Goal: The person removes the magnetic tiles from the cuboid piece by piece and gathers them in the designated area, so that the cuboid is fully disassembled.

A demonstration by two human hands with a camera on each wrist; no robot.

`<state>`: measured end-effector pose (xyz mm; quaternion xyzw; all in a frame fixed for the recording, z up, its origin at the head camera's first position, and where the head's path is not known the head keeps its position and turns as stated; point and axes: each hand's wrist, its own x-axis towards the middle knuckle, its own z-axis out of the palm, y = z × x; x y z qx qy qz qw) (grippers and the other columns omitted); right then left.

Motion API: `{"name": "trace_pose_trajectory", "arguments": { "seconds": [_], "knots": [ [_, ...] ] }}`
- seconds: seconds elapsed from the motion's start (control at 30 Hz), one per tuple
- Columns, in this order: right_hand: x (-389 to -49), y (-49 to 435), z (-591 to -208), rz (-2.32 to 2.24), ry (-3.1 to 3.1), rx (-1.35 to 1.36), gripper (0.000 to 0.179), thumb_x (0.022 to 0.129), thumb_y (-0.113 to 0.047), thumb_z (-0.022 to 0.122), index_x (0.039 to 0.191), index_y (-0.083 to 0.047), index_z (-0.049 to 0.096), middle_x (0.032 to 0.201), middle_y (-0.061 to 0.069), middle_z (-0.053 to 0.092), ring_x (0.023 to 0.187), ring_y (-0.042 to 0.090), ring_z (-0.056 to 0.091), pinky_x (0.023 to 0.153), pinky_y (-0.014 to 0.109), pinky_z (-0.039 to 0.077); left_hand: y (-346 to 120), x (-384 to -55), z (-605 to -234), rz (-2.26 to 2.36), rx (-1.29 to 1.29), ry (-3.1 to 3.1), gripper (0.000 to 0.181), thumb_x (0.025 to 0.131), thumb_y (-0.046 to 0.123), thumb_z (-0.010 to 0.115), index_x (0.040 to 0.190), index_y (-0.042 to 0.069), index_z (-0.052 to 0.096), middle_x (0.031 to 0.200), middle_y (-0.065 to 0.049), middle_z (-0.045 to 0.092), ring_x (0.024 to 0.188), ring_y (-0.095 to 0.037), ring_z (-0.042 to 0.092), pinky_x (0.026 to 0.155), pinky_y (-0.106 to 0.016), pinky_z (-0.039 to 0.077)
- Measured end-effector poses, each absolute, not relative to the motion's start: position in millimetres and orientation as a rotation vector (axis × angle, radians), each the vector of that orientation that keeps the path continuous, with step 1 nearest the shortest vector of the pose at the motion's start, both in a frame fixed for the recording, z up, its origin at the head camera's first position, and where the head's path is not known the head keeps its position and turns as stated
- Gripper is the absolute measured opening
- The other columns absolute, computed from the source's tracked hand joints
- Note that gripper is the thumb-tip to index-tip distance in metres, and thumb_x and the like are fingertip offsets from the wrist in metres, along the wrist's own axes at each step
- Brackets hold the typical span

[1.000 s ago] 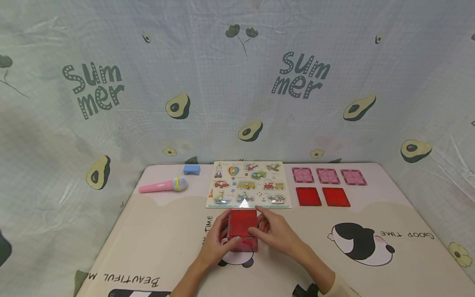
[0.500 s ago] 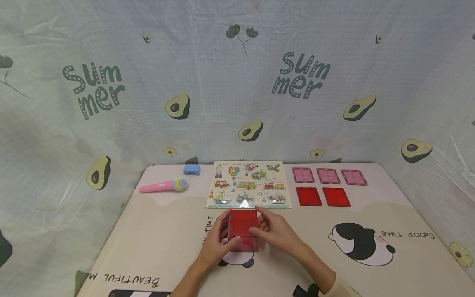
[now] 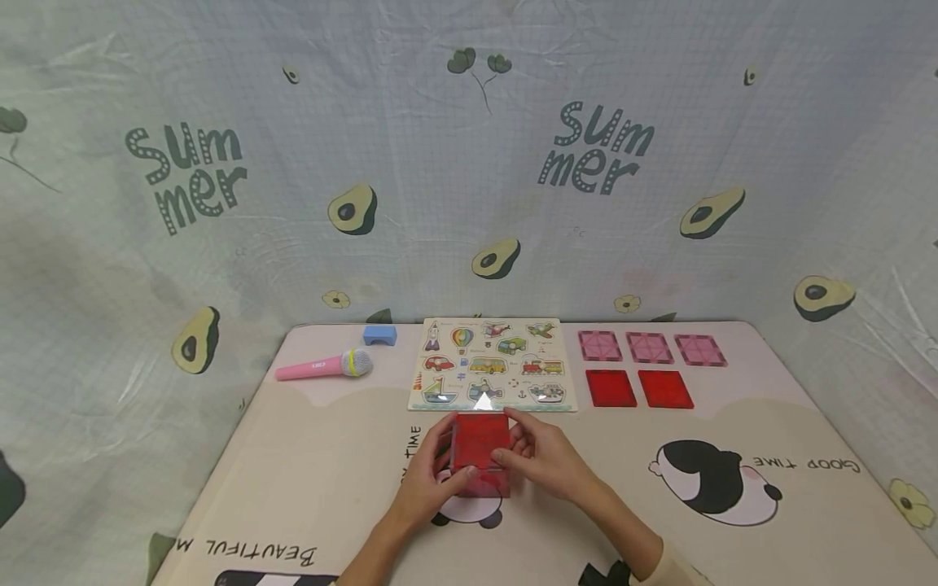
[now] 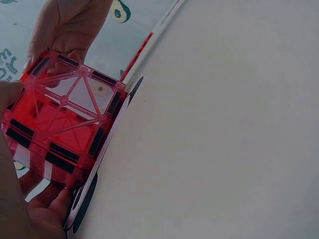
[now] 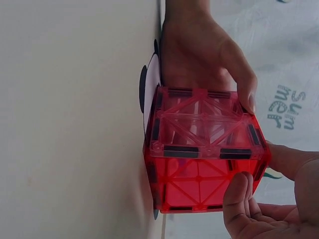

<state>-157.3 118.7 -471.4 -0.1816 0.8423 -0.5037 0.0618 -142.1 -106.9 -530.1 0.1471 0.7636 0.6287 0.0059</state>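
Note:
A box of see-through red and pink magnetic tiles stands on the printed tabletop at the front middle. My left hand grips its left side, thumb at the near top edge and fingers along the wall. From the other side, my right hand holds it with the thumb on the top tile and the index finger at the far right corner. A pink lattice tile forms one wall in the left wrist view. In the right wrist view, black magnet strips line the edges of the pink wall tile. Part of the box's left wall is hidden by fingers.
Just behind the box lies a wooden vehicle puzzle board. A pink toy microphone and a blue arch block lie at the back left. At the back right are three pink tiles and two red tiles.

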Motion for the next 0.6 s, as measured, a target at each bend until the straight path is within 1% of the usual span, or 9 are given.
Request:
{"name": "trace_pose_trajectory", "arguments": {
  "seconds": [0.3,0.6],
  "knots": [
    [-157.3,118.4,-472.5,-1.543,2.540,-0.540,0.072,0.086,-0.027,0.079,0.144,0.002,0.048,0.090,0.004,0.063,0.073,0.011,0.058,0.067,0.016,0.055,-107.0,-142.1,-530.2,1.970,0.446,2.390,0.078,0.088,0.024,0.072,0.155,0.017,0.034,0.154,-0.006,0.045,0.138,-0.031,0.050,0.106,-0.035,0.051],
    [-158.5,119.6,-473.2,-1.558,2.519,-0.526,0.073,0.086,-0.027,0.079,0.144,0.004,0.048,0.089,0.004,0.062,0.072,0.011,0.058,0.065,0.017,0.055,-107.2,-141.3,-528.2,1.987,0.433,2.354,0.078,0.088,0.022,0.072,0.156,0.016,0.034,0.154,-0.007,0.045,0.136,-0.034,0.051,0.101,-0.035,0.055]
  ]
}}
